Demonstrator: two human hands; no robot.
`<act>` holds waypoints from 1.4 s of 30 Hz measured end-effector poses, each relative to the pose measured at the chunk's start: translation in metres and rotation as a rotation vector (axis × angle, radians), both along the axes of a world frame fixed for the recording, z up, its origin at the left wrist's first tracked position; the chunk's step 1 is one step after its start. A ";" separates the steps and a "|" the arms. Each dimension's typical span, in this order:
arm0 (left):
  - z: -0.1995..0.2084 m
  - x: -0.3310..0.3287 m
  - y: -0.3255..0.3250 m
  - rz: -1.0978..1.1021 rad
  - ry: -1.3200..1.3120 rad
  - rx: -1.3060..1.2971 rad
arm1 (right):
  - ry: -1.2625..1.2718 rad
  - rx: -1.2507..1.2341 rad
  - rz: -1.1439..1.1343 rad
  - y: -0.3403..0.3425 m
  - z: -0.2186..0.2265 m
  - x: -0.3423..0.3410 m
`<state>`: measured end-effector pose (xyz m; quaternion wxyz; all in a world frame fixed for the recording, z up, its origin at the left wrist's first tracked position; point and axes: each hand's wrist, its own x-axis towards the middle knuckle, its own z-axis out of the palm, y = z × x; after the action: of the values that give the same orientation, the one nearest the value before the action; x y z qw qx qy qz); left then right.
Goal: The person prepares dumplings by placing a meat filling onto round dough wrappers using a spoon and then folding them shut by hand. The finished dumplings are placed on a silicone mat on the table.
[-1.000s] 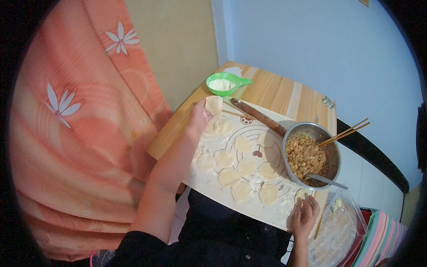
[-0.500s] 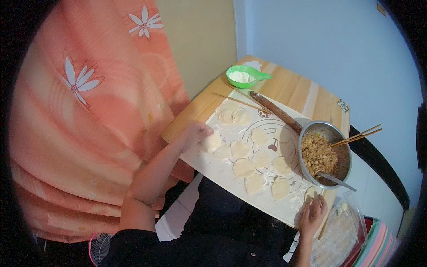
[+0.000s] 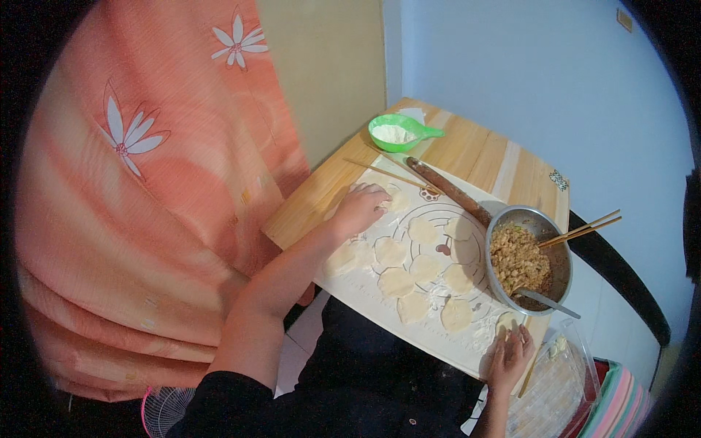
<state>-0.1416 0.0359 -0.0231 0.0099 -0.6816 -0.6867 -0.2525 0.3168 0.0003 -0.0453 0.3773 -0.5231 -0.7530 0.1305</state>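
Several thin, round dough wrappers [image 3: 396, 282] lie spread over a floured white mat [image 3: 350, 277]. Towards the far left of the mat, my left hand [image 3: 360, 210] reaches over more wrappers. Its bent fingers close on the edge of one dough wrapper [image 3: 398, 198]; the palm hides part of it. My right hand [image 3: 509, 359] rests at the near right corner of the mat with its fingers apart. Its fingertips are beside another wrapper [image 3: 509, 320]. Close by stands a metal bowl [image 3: 567, 281] of minced filling [image 3: 520, 255], with chopsticks [image 3: 580, 228] and a spoon [image 3: 548, 301] in it.
A rolling pin [image 3: 449, 191] leans towards the bowl, and a thin stick [image 3: 391, 175] lies left of it. Behind is a green scoop [image 3: 398, 134] of flour. A clear plastic tray [image 3: 558, 379] sits below the table's right edge. An orange curtain [image 3: 168, 219] hangs at the left.
My left hand has moved farther away and to the right, from the wrapper at the mat's left edge to those near the far left. My right hand stays almost in place.
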 end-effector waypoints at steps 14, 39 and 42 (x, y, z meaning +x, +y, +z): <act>-0.018 0.011 0.043 -0.108 0.491 0.029 | -0.346 0.120 0.192 -0.011 0.035 -0.014; 0.007 -0.009 0.067 0.228 -1.862 0.082 | -0.183 0.092 0.519 -0.020 0.032 -0.098; 0.004 -0.001 0.065 0.097 -1.754 0.032 | -0.177 0.105 0.521 -0.020 0.032 -0.098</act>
<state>-0.1425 0.1011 -0.0194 -0.5012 -0.2119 -0.4713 -0.6942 0.2191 -0.0197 -0.0133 0.2904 -0.3009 -0.8979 0.1376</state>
